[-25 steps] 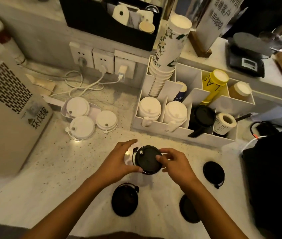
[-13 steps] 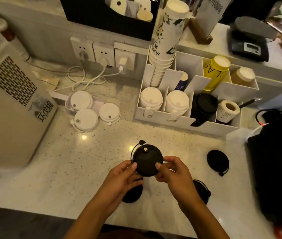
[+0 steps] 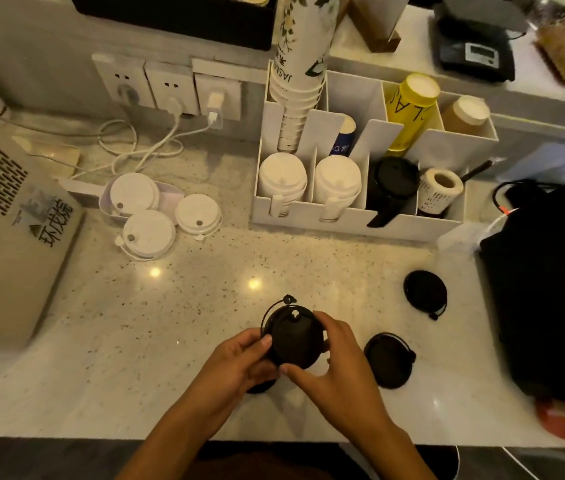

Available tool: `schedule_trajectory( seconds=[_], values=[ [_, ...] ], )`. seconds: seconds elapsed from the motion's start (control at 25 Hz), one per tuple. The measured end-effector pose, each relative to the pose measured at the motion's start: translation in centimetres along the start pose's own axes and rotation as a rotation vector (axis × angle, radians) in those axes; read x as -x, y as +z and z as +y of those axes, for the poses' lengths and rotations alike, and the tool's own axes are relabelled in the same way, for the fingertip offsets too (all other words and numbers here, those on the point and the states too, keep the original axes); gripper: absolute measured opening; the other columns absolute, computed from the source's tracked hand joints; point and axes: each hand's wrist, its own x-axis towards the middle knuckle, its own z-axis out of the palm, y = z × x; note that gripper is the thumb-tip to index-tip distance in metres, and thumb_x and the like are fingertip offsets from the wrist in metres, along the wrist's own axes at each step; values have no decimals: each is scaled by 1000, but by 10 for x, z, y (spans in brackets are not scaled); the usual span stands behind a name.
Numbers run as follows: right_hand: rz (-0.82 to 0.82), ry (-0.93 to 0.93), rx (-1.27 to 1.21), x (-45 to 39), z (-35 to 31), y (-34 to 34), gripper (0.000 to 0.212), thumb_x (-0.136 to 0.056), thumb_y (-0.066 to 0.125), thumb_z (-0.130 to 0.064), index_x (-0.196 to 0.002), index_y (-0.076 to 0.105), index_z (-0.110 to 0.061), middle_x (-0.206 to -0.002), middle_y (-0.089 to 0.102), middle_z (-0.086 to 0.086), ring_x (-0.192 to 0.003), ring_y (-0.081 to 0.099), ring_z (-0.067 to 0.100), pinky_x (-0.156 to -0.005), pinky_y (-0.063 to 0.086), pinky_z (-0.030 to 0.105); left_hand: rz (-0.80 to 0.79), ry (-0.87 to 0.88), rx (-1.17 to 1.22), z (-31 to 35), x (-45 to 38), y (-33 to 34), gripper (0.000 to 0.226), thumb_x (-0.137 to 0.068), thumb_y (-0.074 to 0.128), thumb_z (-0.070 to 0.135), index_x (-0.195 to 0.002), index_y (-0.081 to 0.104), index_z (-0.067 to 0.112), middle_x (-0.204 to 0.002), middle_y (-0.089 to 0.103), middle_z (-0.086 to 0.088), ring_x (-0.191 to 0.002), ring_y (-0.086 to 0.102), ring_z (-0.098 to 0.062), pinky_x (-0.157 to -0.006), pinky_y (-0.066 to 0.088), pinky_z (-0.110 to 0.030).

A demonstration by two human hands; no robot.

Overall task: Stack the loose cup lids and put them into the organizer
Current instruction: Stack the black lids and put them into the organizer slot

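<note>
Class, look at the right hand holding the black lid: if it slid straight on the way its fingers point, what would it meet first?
The right hand points up-left, so probably the black lid it grips, then the left hand opposite; depth is uncertain.

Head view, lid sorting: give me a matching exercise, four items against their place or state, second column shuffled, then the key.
Items
1. black lid
2. three white lids
3. yellow cup stack
4. label roll

Places or states
A. organizer front right compartment
B. loose on the counter, left of the organizer
C. in the grip of the left hand and right hand
D. organizer back row, leaning

Pairs: 1-C, 2-B, 3-D, 4-A
</note>
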Motion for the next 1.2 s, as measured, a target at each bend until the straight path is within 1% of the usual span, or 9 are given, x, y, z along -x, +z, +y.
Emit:
schedule_trajectory(
  seconds=[0.12,0.24,0.36,0.44,0.52,0.64,0.88,1.04,1.2],
  values=[
    [82,83,23,9,11,1,82,-64,69,-76,-135,37,-48,-124,46,-27,-104,52,-8,-76,41,3,38,62,-291,-6,-1,0,17,-97,62,31,-106,76,35,-106,80,3,-100,76,-15,-92,57,-29],
    [126,137,18,16,23,-4,84,-64,67,-80,-135,41,-43,-123,50,-24,-104,55,-1,-79,43,8,189,317,-842,-7,1,-18,8,-89,72,37,-96,73,41,-100,75,19,-95,69,1,-85,51,-13],
    [150,173,4,21,29,-7,88,-61,61,-87,-135,42,-42,-120,50,-23,-102,56,1,-78,45,10,90,548,-1304,-11,-2,-43,50,-81,76,47,-125,63,27,-127,63,7,-117,57,-10,-99,44,-23],
    [157,192,5,24,31,-6,87,-61,61,-86,-134,44,-41,-120,51,-22,-100,55,1,-75,40,6,-10,567,-1535,-16,-10,-57,87,-75,71,62,-147,43,23,-152,46,-2,-138,42,-20,-114,33,-34],
    [147,195,17,24,34,-4,84,-65,68,-79,-135,44,-39,-123,53,-19,-104,55,1,-78,39,8,-40,530,-1707,-20,-21,-66,105,-73,66,71,-157,25,23,-165,25,-5,-151,22,-27,-123,17,-44],
    [109,187,50,22,37,0,86,-68,71,-73,-139,42,-35,-130,53,-14,-113,54,6,-87,45,19,14,502,-1758,-26,-32,-72,102,-74,58,78,-156,28,26,-168,15,-6,-155,7,-29,-124,-1,-50],
    [79,207,107,21,38,4,90,-65,65,-80,-140,39,-37,-125,50,-19,-109,51,2,-83,40,16,261,491,-1599,-54,-34,-50,94,-67,60,82,-138,54,21,-160,33,-15,-151,20,-35,-122,15,-60],
    [70,214,127,23,39,7,89,-63,62,-82,-138,38,-39,-117,42,-24,-107,49,1,-82,39,15,406,481,-1500,-66,-39,-33,92,-65,66,80,-131,58,16,-158,35,-20,-149,23,-39,-121,16,-60],
    [46,216,131,20,39,10,88,-65,64,-80,-137,38,-39,-119,42,-24,-107,48,1,-84,39,15,471,444,-1440,-73,-44,-20,91,-67,57,78,-131,57,13,-158,35,-21,-150,22,-40,-120,17,-64]
  ],
)
